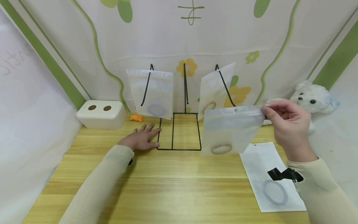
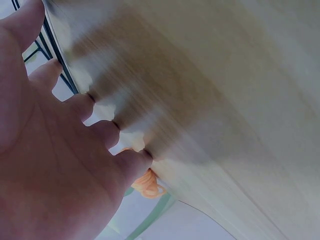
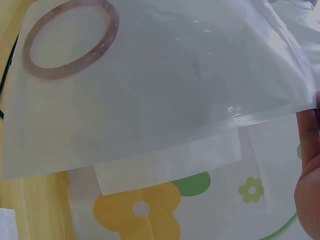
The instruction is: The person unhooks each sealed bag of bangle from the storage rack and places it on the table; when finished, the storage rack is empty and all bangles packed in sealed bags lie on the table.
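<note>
My right hand pinches the top right corner of a translucent zip bag. A pinkish-brown bangle shows inside it. The bag's top hole lies by the tip of the right hook of a black wire rack; I cannot tell whether the tip is through it. My left hand rests on the table with fingers spread, its thumb and a fingertip at the rack's left base wire. A bag with a lavender bangle hangs on the left hook. Another bag with a brownish bangle hangs farther back on the right hook.
A zip bag with a lavender bangle lies on the table at right, partly under my right forearm. A white box with two holes and a small orange object stand at left. A white teddy bear sits behind my right hand.
</note>
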A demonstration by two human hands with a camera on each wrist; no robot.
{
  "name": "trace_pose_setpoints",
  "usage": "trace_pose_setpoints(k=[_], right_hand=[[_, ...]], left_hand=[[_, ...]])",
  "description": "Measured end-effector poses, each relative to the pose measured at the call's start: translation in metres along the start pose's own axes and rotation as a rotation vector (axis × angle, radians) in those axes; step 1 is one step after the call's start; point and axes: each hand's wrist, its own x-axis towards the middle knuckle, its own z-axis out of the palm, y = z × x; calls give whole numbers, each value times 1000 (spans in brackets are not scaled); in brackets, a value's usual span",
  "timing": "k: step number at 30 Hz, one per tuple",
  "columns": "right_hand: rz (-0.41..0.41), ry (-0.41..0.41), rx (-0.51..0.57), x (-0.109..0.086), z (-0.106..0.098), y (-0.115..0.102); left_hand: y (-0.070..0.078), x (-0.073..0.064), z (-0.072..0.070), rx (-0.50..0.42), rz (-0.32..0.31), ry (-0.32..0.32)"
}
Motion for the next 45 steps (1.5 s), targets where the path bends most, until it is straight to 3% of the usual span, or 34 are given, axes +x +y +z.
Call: trace_pose_setpoints(k=[10, 16, 22, 29, 38, 42, 45], right_hand=[[139, -83, -52, -25, -3, -3], [307, -102, -118, -33, -5, 18], [377, -86, -185, -22, -4, 45], [500, -194, -267, -11, -6, 79], [708, -368, -448, -24, -20, 113], [756, -428, -493, -34, -28, 124], [743, -491, -557, -39, -33, 129]], left_hand=[[-1, 2, 2, 24, -11, -5], [-1, 3, 2, 31, -16, -10], [0, 1, 1, 27, -17, -16], [-1, 0, 1, 26, -16, -15], [1, 0, 0, 32, -12, -19], [1, 0, -1, 35, -10, -18], [2, 0, -1, 30, -9, -17]])
